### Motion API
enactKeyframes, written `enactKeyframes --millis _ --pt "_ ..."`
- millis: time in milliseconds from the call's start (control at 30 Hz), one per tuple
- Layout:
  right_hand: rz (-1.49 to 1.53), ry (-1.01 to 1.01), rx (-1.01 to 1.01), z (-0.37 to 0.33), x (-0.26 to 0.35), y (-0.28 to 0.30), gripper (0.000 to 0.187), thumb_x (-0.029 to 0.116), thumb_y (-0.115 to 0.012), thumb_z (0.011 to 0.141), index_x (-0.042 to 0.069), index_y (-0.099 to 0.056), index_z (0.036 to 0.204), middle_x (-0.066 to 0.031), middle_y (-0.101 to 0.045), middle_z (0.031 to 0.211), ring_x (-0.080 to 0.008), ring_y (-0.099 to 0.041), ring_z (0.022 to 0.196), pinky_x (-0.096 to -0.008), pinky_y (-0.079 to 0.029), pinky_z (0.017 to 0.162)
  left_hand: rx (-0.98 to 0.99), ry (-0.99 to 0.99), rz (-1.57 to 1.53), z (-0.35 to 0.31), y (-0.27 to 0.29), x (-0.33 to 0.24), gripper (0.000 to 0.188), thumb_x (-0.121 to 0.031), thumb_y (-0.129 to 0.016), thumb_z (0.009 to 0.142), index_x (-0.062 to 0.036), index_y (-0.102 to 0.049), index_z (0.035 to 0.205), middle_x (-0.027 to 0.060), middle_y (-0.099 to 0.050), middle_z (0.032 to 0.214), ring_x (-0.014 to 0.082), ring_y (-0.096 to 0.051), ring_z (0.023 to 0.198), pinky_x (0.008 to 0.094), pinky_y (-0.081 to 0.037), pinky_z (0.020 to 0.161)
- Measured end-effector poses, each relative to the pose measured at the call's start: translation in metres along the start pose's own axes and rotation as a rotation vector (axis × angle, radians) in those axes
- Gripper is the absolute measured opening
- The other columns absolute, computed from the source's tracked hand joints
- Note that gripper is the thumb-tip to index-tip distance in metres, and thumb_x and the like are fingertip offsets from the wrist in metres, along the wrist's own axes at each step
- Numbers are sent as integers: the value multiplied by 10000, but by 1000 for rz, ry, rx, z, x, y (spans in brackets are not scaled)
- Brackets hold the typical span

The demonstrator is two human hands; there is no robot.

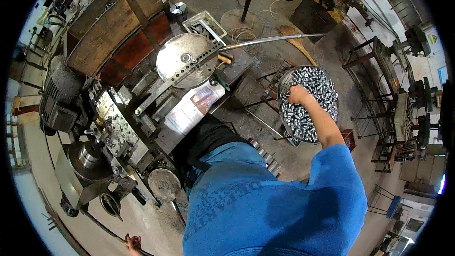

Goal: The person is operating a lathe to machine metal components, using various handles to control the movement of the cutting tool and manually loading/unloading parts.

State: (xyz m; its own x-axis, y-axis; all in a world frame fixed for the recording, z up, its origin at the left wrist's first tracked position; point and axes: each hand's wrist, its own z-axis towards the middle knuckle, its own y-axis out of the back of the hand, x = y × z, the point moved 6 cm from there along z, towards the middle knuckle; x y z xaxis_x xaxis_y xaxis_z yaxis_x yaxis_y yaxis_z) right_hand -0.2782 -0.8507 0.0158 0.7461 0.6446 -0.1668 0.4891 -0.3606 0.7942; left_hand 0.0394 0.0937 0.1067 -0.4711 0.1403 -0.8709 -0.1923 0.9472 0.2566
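My right hand (298, 95) is closed over the left part of a round, perforated metal basin (286, 81). The basin is heaped with small shiny cylindrical metal parts (310, 116). Anything inside those curled fingers is hidden from view. Far off at the lower left, my left hand (134, 242) appears small, its fingers slightly bent and apart. It lies close to a dark curved bar (105, 230), and whether it touches the bar is unclear. I see nothing held in it.
A greasy lathe-like machine (116, 121) with a handwheel (111, 206) stands on my left. Its round metal disc (185, 59) carries a long perforated bar. Printed paper (195, 106) lies beside it. Larger metal cylinders (268, 158) sit on the floor; a wooden-handled brush (299, 45) lies beyond the basin.
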Motion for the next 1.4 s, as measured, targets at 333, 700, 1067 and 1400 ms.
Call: enactKeyframes --millis 333,700,1067,1400 --pt "-175 44 -16 31 16 -3 277 286 -598 666 78 -699 819 -131 -642 982 -306 -578 973 -385 -459 846 -119 96 -187 15 32 37 367 -217 -644 822 -39 -535 1123 73 -527 665 190 -512 607 394 -462 627" --pt "1600 859 -451 -53 91 154 352 218 -621 832 -97 -611 989 -159 -546 1149 -227 -583 954 -334 -494 823 -17 -147 29 -51 -37 -49 325 -175 -604 821 80 -537 1010 99 -566 694 191 -597 608 344 -545 598" --pt "4 1751 -682 -287 570 285 336 142 -591 518 -3 -671 810 -169 -614 1011 -320 -554 944 -373 -468 816 -345 -318 773 -85 -29 -63 408 -241 -690 712 36 -521 959 149 -530 646 264 -517 610 390 -430 596" --pt "-52 1384 -402 -254 645 259 289 131 -602 550 -77 -636 748 -252 -617 819 -397 -596 848 -393 -497 789 -464 -115 781 -128 -19 -30 367 -219 -661 733 14 -553 995 244 -595 773 406 -584 772 452 -452 661"
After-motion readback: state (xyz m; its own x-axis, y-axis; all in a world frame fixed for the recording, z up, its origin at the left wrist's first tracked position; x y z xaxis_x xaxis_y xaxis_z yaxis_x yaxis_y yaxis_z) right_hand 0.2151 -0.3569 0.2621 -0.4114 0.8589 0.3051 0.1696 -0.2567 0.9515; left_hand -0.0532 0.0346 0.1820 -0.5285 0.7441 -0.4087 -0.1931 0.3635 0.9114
